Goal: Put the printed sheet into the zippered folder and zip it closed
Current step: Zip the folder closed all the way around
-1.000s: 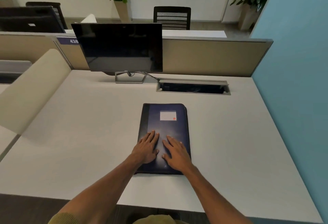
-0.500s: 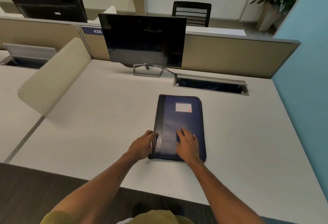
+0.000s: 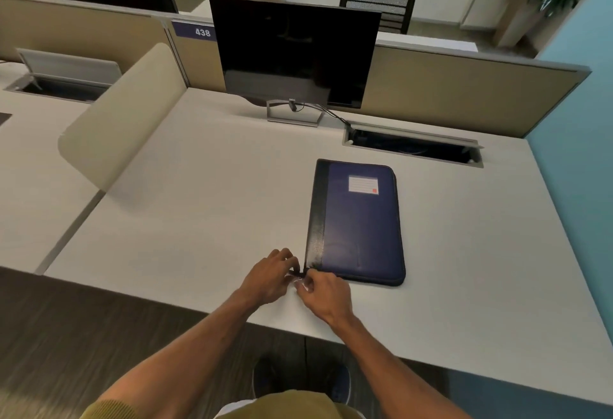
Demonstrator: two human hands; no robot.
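Folder: the dark navy zippered folder with a black spine strip and a white label [image 3: 356, 219] lay flat and closed on the pale grey tabletop [image 3: 199, 219], in front of the black monitor [image 3: 295, 54].

Change: a second earlier both your palms pressed flat on the folder's cover; half a second earlier your left hand had slipped to the spine edge while the right stayed on top. At this moment both had left the cover and met at the near left corner.

Left hand: your left hand [image 3: 270, 277] was curled just beside that corner, fingertips pinched toward a small dark piece, probably the zipper pull; whether it truly gripped it could not be told.

Right hand: your right hand [image 3: 326, 296] was clenched at the same spot, touching the corner's near edge; what it held was hidden.

Sheet: no printed sheet was visible anywhere, so it was presumably already inside.

Meaning: you appeared to be at the zipping stage, either starting or finishing the run; the teeth were too small to read.
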